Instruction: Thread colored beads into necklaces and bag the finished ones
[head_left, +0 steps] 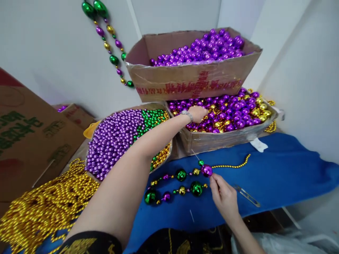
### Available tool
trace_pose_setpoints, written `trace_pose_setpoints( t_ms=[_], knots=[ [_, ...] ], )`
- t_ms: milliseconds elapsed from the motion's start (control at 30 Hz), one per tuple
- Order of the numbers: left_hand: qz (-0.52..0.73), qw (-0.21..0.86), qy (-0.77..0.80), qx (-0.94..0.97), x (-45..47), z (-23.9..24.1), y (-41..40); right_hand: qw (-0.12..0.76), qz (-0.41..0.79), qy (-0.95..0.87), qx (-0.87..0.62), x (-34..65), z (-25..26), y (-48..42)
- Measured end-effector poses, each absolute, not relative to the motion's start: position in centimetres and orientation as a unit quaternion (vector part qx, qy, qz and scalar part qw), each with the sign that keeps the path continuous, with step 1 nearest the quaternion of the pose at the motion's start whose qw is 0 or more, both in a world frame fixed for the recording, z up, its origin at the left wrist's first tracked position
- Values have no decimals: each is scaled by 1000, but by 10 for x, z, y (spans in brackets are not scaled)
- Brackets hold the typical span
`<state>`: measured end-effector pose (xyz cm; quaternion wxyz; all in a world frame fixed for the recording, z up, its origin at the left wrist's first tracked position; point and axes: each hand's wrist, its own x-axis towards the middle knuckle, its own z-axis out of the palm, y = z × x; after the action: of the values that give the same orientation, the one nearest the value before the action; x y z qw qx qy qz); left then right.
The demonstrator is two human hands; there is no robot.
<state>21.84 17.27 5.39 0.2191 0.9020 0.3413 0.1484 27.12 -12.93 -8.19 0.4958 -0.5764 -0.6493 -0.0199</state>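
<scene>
My left hand (198, 113), a watch on its wrist, reaches into a low cardboard box (225, 139) of purple and gold beads; its fingers are buried among the beads. My right hand (224, 195) pinches a large purple bead (206, 170) at the end of a partly strung necklace (174, 185) of green, purple and gold beads lying on the blue cloth (278, 173). A thin needle or wire (195, 154) sticks up from that bead.
A second box (190, 79) of purple beads sits stacked above the first. A tray (119, 135) of small purple, green and gold beads lies left, gold bead strings (45, 208) in front. A finished necklace (111, 42) hangs on the wall. Metal snips (247, 195) lie on the cloth.
</scene>
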Motion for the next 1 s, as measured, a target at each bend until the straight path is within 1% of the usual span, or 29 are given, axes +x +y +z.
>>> trace_pose_setpoints(
  t_ms=[33, 100, 233, 300, 367, 467, 567, 633, 700, 800, 1000],
  knots=[
    [116, 203, 350, 907, 227, 49, 178, 497, -19, -648, -576, 274, -83, -129],
    [95, 190, 354, 911, 238, 42, 185, 496, -13, -647, -578, 278, -84, -128],
    [85, 180, 355, 913, 236, 46, 188, 486, -17, -647, -588, 285, -85, -126],
    [117, 191, 331, 917, 221, 56, 181, 486, -25, -645, -589, 286, -85, -127],
    [199, 257, 280, 904, 196, 66, 163, 487, -25, -641, -592, 286, -83, -129],
    [324, 452, 228, 800, 148, 72, 116, 487, -19, -639, -596, 281, -79, -134],
    [386, 624, 227, 640, 104, 58, 60, 484, -19, -647, -589, 273, -77, -136],
    [412, 693, 236, 542, 84, 41, 31, 480, -25, -661, -576, 266, -77, -137],
    [440, 726, 247, 468, 72, 23, 12, 474, -33, -677, -563, 259, -78, -137],
    [479, 737, 258, 400, 62, 3, -2, 459, -39, -696, -551, 250, -80, -138],
    [502, 741, 272, 353, 53, -10, -15, 445, -42, -714, -538, 241, -79, -141]
  ],
)
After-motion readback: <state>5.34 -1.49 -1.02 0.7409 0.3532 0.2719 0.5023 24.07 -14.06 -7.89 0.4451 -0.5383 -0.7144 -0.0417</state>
